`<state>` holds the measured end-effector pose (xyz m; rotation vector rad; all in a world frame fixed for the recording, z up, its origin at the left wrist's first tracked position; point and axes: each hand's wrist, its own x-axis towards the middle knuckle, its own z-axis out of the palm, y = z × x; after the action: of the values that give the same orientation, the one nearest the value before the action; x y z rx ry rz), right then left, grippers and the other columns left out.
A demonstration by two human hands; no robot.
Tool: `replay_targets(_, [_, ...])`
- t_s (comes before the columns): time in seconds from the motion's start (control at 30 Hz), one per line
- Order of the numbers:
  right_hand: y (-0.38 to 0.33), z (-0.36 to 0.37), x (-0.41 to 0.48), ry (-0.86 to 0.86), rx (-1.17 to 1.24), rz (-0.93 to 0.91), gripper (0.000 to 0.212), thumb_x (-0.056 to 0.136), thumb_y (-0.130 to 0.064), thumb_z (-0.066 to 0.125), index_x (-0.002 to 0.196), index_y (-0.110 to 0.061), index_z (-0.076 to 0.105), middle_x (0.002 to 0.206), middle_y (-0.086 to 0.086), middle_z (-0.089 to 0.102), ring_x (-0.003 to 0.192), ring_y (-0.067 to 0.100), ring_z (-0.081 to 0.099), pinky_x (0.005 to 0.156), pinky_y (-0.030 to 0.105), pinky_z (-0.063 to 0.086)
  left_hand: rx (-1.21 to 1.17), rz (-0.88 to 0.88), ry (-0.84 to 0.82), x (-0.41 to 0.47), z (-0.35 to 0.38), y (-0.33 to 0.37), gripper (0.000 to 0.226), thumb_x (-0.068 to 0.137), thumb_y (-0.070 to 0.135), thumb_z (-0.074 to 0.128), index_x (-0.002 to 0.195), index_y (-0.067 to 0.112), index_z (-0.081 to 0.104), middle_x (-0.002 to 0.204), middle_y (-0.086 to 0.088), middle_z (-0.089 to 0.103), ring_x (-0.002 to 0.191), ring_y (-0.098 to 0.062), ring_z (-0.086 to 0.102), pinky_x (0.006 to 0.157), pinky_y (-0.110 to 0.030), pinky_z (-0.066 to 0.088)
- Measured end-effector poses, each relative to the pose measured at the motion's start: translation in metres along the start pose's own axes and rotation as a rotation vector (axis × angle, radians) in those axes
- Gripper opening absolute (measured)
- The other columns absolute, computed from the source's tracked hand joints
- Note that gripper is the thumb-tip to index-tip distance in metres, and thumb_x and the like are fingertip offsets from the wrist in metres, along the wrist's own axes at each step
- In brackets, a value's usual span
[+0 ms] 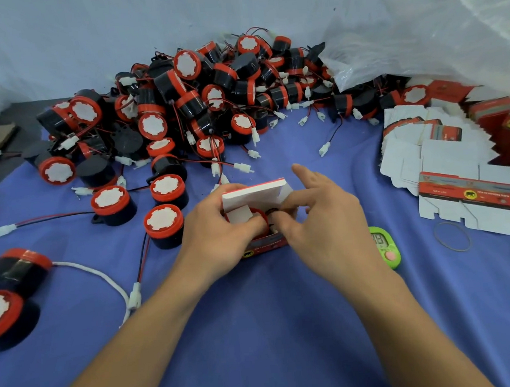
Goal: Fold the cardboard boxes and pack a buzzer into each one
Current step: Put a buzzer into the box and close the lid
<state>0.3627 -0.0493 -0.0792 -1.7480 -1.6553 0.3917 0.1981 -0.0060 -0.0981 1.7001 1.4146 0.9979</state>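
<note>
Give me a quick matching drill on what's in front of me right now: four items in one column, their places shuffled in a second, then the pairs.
Items
1. open box
2. green timer
3. rubber band
4. buzzer pile

Places
A. along the far side of the blue cloth
B. gripped between the left hand and the right hand
C. on the cloth by the near-left corner of the printed flat box blank
D. just right of the right hand

Pairs: 1-B, 2-D, 3-C, 4-A
</note>
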Motion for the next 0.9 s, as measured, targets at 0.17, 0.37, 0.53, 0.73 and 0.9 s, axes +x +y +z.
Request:
replay_targets(0.17, [-0.011, -0.005, 0.01, -0.109, -0.119, 0.198, 0.012, 0.082, -0.037, 0.07, 0.075, -0.027, 0.074, 0.1, -0.01, 0.074, 0.094, 0.026, 0.066, 0.074, 0.034, 0.055, 0.018, 0.018, -0.034, 0.0, -0.002, 0.004, 0.046, 0.067, 0.039, 0.07, 0.113, 0.041, 0.072, 0.104, 0.019, 0.074, 0.098, -0.001, 0.068, 0.086, -0.033, 0.06])
replay_targets(0.37, [-0.021, -0.005, 0.029, -0.243, -0.216, 0.275, 0.022, 0.081, -0.032, 0.067, 0.098, -0.02, 0.075, 0.09, 0.009, 0.067, 0.076, 0.027, 0.06, 0.058, 0.025, 0.043, 0.025, 0.045, -0.068, 0.001, -0.005, 0.003, 0.042, 0.07, 0.034, 0.073, 0.111, 0.04, 0.074, 0.103, 0.018, 0.076, 0.096, -0.002, 0.07, 0.083, -0.033, 0.06])
replay_targets(0.53, [-0.023, -0.008, 0.035, -0.34, -0.216, 0.299, 0.022, 0.085, -0.033, 0.068, 0.097, -0.014, 0.066, 0.091, 0.01, 0.061, 0.068, 0.022, 0.054, 0.05, 0.026, 0.038, 0.027, 0.053, -0.043, 0.001, -0.004, 0.001, 0.041, 0.068, 0.036, 0.073, 0.109, 0.042, 0.075, 0.1, 0.022, 0.075, 0.093, 0.003, 0.068, 0.075, -0.018, 0.057])
replay_targets(0.73, [-0.028, -0.013, 0.034, -0.455, -0.303, 0.193, 0.019, 0.093, -0.033, 0.058, 0.086, -0.017, 0.049, 0.088, 0.005, 0.056, 0.068, 0.02, 0.052, 0.05, 0.028, 0.033, 0.02, 0.063, -0.023, 0.003, -0.002, -0.003, 0.034, 0.077, 0.026, 0.08, 0.108, 0.04, 0.075, 0.1, 0.024, 0.075, 0.094, 0.004, 0.068, 0.078, -0.02, 0.057])
replay_targets(0.9, [-0.023, -0.009, 0.029, -0.372, -0.19, 0.276, 0.024, 0.083, -0.032, 0.064, 0.08, -0.014, 0.048, 0.08, 0.005, 0.055, 0.074, 0.028, 0.05, 0.06, 0.031, 0.038, -0.01, 0.089, -0.031, 0.003, -0.002, -0.004, 0.034, 0.078, 0.022, 0.081, 0.097, 0.05, 0.073, 0.098, 0.031, 0.073, 0.093, 0.008, 0.067, 0.074, -0.011, 0.053])
